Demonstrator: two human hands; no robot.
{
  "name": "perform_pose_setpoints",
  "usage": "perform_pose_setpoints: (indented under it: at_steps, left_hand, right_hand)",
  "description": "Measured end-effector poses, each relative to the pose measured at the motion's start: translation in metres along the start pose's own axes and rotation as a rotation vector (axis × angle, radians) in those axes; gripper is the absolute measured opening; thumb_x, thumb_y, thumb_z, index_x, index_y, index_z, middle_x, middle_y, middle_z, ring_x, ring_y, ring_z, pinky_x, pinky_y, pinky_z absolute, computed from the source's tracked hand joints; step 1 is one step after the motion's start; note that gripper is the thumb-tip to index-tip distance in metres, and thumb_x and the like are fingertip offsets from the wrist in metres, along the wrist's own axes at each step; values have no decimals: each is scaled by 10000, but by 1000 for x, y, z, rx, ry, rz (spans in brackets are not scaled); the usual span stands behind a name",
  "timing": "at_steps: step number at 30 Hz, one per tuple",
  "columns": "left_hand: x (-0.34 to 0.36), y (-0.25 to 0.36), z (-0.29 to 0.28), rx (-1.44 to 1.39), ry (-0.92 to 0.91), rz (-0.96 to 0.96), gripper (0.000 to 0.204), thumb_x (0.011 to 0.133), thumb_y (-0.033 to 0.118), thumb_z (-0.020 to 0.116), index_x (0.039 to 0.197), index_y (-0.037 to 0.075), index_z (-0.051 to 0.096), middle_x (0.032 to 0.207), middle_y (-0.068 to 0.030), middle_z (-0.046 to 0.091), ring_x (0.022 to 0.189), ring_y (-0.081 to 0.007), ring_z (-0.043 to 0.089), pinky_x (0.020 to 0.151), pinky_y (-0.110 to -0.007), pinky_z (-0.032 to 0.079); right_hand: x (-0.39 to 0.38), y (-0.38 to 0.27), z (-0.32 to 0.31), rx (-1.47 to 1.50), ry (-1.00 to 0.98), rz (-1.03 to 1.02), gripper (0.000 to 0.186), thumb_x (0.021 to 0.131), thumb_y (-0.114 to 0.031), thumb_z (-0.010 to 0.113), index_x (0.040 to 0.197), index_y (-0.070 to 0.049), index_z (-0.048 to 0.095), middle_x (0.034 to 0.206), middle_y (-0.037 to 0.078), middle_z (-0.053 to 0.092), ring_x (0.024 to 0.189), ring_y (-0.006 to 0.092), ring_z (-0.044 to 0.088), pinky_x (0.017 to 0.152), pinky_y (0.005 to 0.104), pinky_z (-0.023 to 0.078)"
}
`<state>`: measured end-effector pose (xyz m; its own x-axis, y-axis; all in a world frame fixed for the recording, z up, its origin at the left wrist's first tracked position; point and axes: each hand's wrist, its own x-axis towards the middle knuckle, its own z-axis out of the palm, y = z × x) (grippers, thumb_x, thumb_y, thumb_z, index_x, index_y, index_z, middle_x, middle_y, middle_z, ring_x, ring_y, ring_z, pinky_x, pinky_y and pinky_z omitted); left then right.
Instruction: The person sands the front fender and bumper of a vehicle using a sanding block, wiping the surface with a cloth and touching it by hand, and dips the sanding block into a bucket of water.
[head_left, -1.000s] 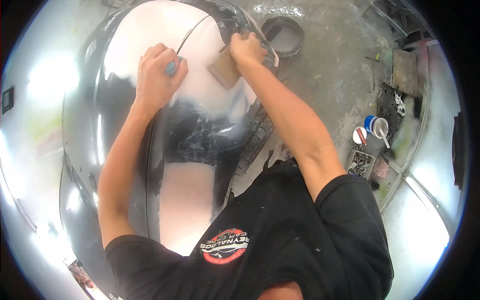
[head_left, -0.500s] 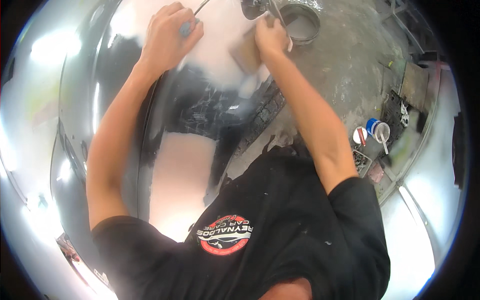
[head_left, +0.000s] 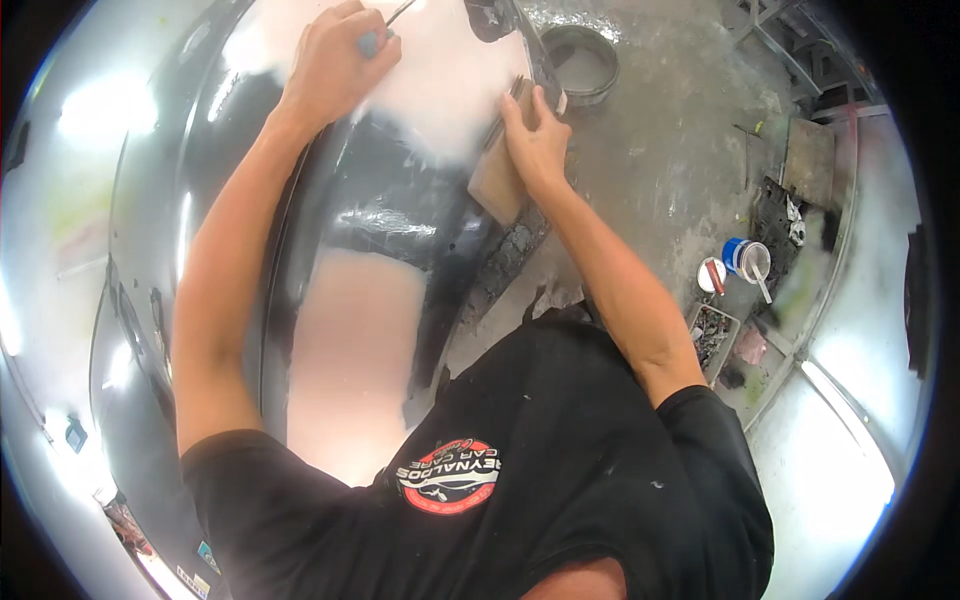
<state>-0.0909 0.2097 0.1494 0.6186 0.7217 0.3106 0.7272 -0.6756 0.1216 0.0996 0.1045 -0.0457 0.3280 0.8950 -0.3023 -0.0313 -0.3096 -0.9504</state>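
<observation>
Under our partly closed right hand (head_left: 537, 140), tan block (head_left: 497, 187) held, our left hand (head_left: 333, 65) curled around blue pad (head_left: 371, 45), car panel (head_left: 390, 190) beneath both.

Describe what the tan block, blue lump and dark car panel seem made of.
Tan block: perhaps wood or dense foam, given its flat, matte faces. Blue lump: possibly sponge or cloth; dull, but mostly hidden. Dark car panel: probably painted metal, perhaps plastic; its glossy finish reflects light.

Brown block (head_left: 496, 186) now nearer the lower pale patch (head_left: 355, 335)
</observation>
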Motion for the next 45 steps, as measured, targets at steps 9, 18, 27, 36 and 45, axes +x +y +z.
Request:
perform_pose_setpoints:
  at_steps: [9, 18, 27, 36, 45]
  left_hand:
    - [-6, 4, -1, 57, -33, -93, 202, 886, 161, 762, 793, 42, 627, 869, -124, 616, 884, -349, 608, 848, -461, 489]
    - [2, 16, -2, -11, -4, -127, 245, 854, 83, 793, 753, 42, 574, 841, -104, 594, 835, -315, 592, 822, -414, 486]
    - [5, 18, -7, 45, -32, -115, 262, 864, 23, 787, 765, 5, 545, 840, -112, 593, 796, -259, 585, 740, -353, 487]
    - [-6, 12, -7, 50, -26, -137, 232, 845, 75, 798, 766, 45, 581, 841, -99, 606, 853, -311, 602, 825, -421, 488]
    - [-2, 6, 3, -18, 6, -84, 230, 846, 86, 797, 767, 47, 584, 849, -102, 611, 872, -325, 612, 822, -445, 490]
  right_hand:
    - [-8, 15, 3, 105, -30, -22, 979, 910, -562, 763, 1668, -64, 396, 1486, 307, 297, 1403, 482, 403, 1239, 484, 338]
    - [92, -47, 27, 122, -1, 201, 948, 912, -482, 742, 1624, 42, 401, 1437, 396, 379, 1367, 525, 440, 1215, 480, 365]
    - [64, -18, 34, 2, 81, 68, 925, 901, -472, 737, 1643, -27, 411, 1459, 393, 378, 1396, 527, 417, 1208, 524, 369]
    - [-5, 7, 36, 49, 87, -16, 938, 912, -463, 748, 1619, 50, 407, 1457, 452, 331, 1367, 551, 402, 1241, 539, 313]
    - [71, -10, 38, 35, 71, 133, 961, 875, -480, 728, 1605, 64, 419, 1469, 384, 415, 1403, 500, 390, 1219, 486, 353]
